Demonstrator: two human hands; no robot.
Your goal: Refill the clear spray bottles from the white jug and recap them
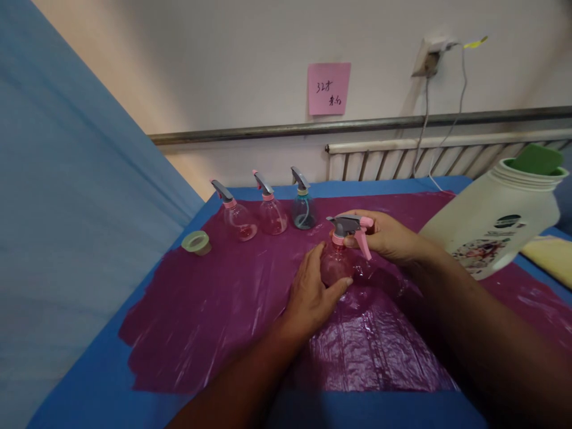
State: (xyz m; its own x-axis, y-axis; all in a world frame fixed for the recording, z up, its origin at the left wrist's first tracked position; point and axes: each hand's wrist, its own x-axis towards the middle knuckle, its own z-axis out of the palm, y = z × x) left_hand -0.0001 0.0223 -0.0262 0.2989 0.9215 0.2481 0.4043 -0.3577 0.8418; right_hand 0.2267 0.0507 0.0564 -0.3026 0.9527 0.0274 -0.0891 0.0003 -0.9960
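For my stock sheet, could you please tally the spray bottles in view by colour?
Transparent pink plastic spray bottles with grey heads: 3
Transparent teal plastic spray bottle with a grey head: 1
Total: 4

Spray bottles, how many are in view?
4. The held bottle is between the left hand and right hand. In a row behind it, to the left, stand the leftmost pink bottle, the middle pink bottle and the teal bottle.

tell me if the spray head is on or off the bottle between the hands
On: the right hand holds the spray head, seated on the neck of the bottle. Cannot tell if it's fully tightened.
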